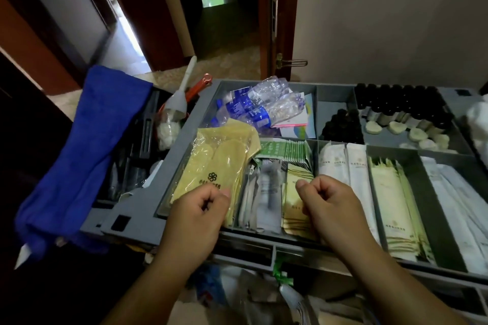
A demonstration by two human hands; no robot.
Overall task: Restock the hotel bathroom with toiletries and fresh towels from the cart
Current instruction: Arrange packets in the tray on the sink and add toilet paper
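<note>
Head view: left hand (200, 208) over slipper pack (211, 163) at tray (144, 202) front-left, fingers curled, nothing visibly gripped. Right hand (335, 206) likewise curled over pale sachets (291, 216), tray front-centre.

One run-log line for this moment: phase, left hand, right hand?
phase: picking from cart tray | left hand: curled at slipper pack, grip unclear | right hand: curled over sachets, empty
</note>
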